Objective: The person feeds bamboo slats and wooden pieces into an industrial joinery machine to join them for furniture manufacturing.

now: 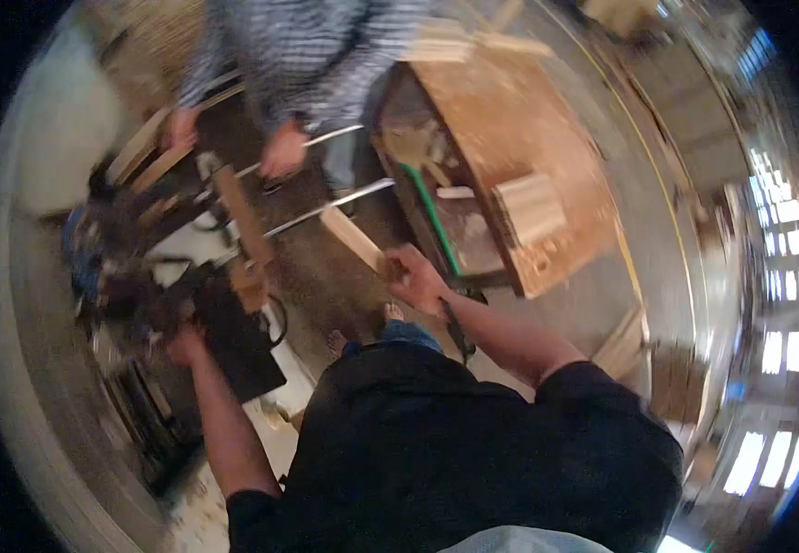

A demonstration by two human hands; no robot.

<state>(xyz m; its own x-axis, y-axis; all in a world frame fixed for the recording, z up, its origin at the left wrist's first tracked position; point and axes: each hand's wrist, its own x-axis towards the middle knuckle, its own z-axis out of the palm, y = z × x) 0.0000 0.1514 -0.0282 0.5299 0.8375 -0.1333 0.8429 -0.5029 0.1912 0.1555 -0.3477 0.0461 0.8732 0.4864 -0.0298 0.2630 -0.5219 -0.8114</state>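
Right hand (415, 279) fingers closed around wood strip (352, 237), left hand (181, 346) on dark machine (224, 323), grip unclear, co-worker's hand (282, 152) far.

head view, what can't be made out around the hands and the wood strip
- Left hand: head view, motion blur; its grip on the dark machine cannot be told.
- Right hand: closed on the wood strip; the strip's near end is hidden by the fingers.
- Other person: cut off by the top edge; blur hides what their hands hold.
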